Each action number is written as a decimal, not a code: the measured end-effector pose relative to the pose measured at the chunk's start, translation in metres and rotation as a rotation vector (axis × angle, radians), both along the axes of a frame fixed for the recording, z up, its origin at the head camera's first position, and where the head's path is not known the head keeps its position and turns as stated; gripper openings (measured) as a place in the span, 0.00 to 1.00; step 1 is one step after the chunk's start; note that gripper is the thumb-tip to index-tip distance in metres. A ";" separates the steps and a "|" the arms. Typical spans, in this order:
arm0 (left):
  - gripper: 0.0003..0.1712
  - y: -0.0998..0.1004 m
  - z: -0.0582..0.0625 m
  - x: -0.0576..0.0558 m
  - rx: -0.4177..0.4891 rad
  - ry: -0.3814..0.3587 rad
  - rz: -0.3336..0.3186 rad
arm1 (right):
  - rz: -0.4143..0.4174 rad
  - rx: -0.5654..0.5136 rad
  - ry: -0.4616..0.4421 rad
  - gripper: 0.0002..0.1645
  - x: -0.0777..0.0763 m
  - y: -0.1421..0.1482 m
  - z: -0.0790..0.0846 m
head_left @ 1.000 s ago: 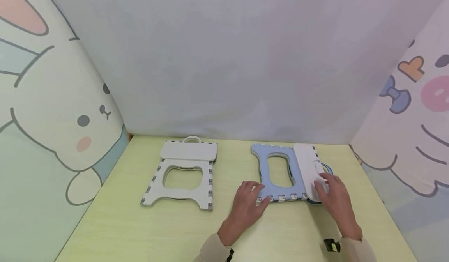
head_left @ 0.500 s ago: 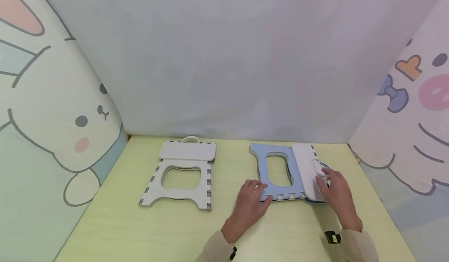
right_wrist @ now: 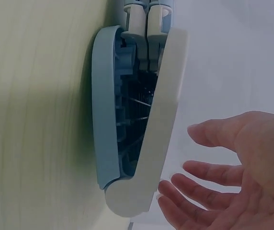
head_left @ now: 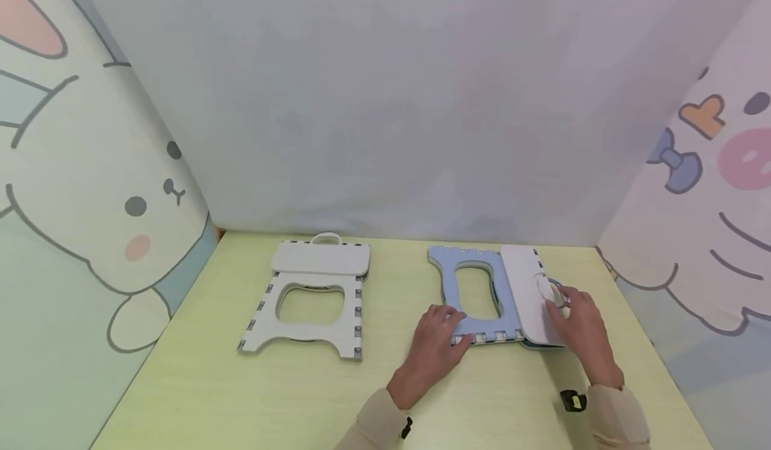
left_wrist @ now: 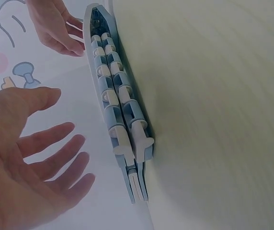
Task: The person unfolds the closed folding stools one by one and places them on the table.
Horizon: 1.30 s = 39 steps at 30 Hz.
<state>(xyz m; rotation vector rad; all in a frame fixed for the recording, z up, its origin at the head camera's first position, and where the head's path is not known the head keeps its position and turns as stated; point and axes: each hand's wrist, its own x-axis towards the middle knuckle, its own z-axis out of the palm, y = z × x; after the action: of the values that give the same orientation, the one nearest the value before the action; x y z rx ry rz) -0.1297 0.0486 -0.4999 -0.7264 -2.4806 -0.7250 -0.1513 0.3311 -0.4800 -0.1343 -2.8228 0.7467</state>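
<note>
A folded step stool (head_left: 510,296), with light blue legs and a white seat panel, lies on its side on the table. My left hand (head_left: 435,343) is at its lower left corner, fingertips over the edge of the blue leg frame. In the left wrist view the left hand (left_wrist: 36,167) has its fingers spread loosely, beside the stool's hinged edge (left_wrist: 113,91). My right hand (head_left: 581,326) reaches over the seat panel's outer edge, thumb and fingertips at the white handle (head_left: 557,294). The right wrist view shows the right hand (right_wrist: 223,167) with thumb and fingers apart beside the white panel (right_wrist: 163,115).
A second folded stool (head_left: 313,316), all white with its handle at the back, lies flat on the left of the pale yellow table (head_left: 199,383). A grey-white backdrop (head_left: 385,115) stands behind, with cartoon-printed panels on both sides.
My right fingers have shifted slightly outward at the handle, and more of the white piece shows between thumb and fingers. The left hand has slid a little right along the frame's edge.
</note>
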 end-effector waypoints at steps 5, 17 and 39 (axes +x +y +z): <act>0.18 0.004 -0.001 -0.002 -0.015 0.004 -0.009 | -0.005 -0.005 -0.015 0.29 -0.002 0.006 -0.003; 0.19 0.013 0.000 -0.008 -0.041 -0.022 -0.035 | -0.021 -0.035 -0.127 0.32 -0.012 0.014 -0.001; 0.20 0.028 -0.004 -0.013 -0.092 -0.097 -0.075 | -0.051 -0.064 -0.205 0.32 -0.021 0.027 -0.008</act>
<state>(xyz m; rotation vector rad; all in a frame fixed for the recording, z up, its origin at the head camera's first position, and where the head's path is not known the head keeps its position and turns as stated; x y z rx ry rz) -0.1430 0.0767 -0.5037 -0.8401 -2.6010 -0.6912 -0.1724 0.3579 -0.4876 -0.3092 -2.9747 0.8574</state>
